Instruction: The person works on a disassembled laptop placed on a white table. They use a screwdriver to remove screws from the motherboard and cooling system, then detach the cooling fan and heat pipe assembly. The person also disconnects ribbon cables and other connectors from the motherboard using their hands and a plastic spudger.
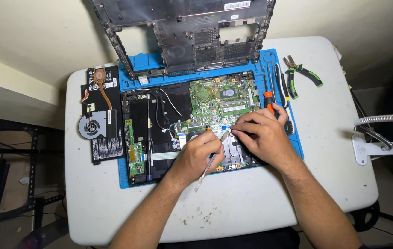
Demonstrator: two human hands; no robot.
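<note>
Head view: we see the left hand [199, 152] gripping a metal spudger [210, 162] over the laptop chassis [159, 133]; the right hand [263, 133], fingers curled, presses there, its grip unclear.

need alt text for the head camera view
Two bare hands work inside an opened laptop on a blue mat: the left hand holds a thin metal tool, the right hand rests on the internals.

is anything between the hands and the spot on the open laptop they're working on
Nothing visible. The left hand holds a thin metal pry tool tip-down on the laptop's board, and the right hand rests directly beside that tip.
</note>
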